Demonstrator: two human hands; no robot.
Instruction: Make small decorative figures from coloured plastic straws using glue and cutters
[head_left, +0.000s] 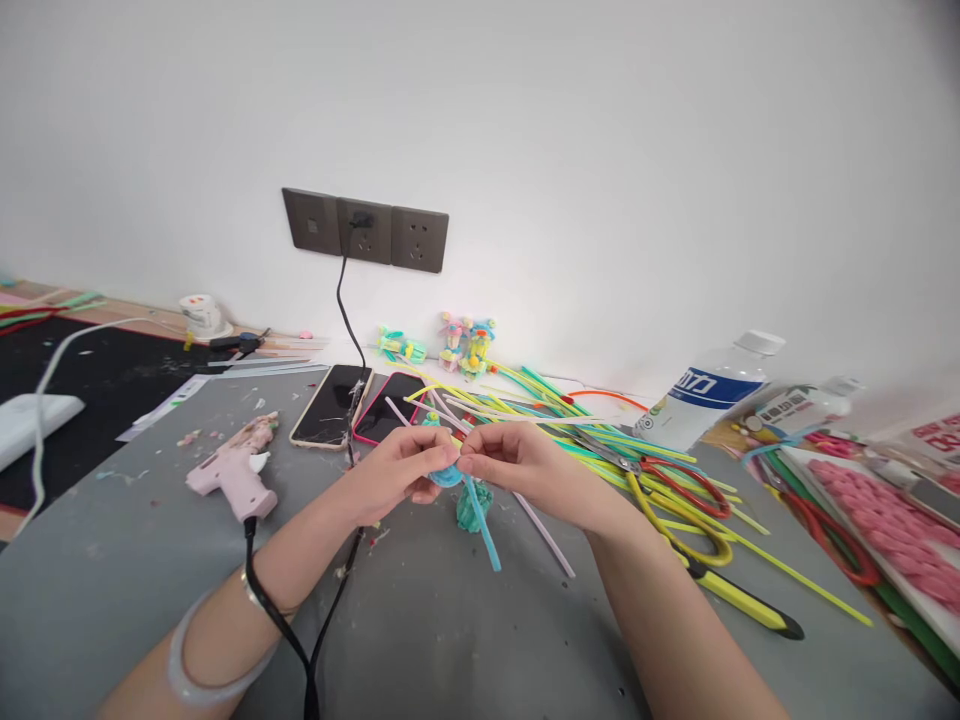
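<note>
My left hand (pixel 405 465) and my right hand (pixel 510 462) meet above the middle of the grey table. Between their fingertips is a small blue coiled piece (pixel 447 476), pinched from both sides. A blue strip (pixel 484 527) hangs down from my right fingertips toward the table. Just below the hands stands a small teal-green fuzzy object (pixel 472 508). A pale purple strip (pixel 545 536) lies on the table beside my right hand.
A pink glue gun (pixel 235 476) with a black cable lies left, near two phones (pixel 331 405). On the right are yellow and green strips, scissors (pixel 686 487), a yellow cutter (pixel 742 600) and a bottle (pixel 701 390). Small colourful figures (pixel 466 342) stand by the wall.
</note>
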